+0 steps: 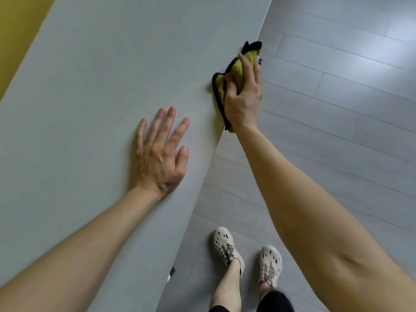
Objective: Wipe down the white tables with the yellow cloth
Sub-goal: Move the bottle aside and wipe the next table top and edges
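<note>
Indoor room with a plain finish; home or office, cannot tell which. A large white bench (90,86) with a smooth matte top fills the 8 to 12 o'clock side, its long straight edge running diagonally. A pale grey plank floor (337,122) spans 1 to 6 o'clock, laminate look with staggered joints, and soft light glare (396,23) at 2 o'clock. A yellow surface (15,30) at 10 o'clock lies beyond the bench, wall or panel. A person stands at 6 o'clock in light perforated lace-up shoes (227,246).

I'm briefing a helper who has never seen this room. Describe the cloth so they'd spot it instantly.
Find the long white table and follow its right edge, beside the grey floor. There the right hand grips a yellow cloth; its black trim sets it apart.
</note>
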Tool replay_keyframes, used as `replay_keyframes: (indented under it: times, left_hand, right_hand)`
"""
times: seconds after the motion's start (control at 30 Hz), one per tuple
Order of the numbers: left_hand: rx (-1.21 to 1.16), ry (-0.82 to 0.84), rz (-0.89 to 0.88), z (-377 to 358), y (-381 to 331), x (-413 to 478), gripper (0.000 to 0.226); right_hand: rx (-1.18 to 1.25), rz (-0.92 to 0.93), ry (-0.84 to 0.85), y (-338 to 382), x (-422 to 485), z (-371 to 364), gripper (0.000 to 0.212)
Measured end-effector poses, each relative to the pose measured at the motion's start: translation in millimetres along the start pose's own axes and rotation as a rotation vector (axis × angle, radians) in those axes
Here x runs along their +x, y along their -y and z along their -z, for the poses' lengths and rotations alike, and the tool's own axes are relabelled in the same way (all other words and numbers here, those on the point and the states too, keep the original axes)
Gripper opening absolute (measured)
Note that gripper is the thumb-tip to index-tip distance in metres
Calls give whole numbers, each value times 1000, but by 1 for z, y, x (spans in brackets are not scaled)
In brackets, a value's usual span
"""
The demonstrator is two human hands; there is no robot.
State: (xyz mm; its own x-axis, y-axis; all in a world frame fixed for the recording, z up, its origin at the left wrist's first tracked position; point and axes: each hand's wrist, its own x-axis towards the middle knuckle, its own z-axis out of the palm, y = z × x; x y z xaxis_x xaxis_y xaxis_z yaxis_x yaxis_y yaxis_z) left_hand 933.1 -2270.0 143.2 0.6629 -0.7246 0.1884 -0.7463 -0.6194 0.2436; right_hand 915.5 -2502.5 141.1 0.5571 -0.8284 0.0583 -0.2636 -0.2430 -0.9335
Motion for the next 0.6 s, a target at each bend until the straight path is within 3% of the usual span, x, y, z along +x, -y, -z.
replay_keyframes:
  times: [0.13,0.3,0.4,0.6]
  left_hand:
    - [18,-12,-5,0,-1,1,62]
    - [50,6,-19,0,-1,3,62]
    - [63,2,-21,1,1,4,61]
    - [42,-2,-15,1,-2,3,61]
  right_hand:
    - [65,-35,-11,11,-79,3,60]
    - [36,-66,127,16,-213,20,68]
    - [30,-44,136,14,-187,16,64]
    - [4,-43,27,7,-50,8,58]
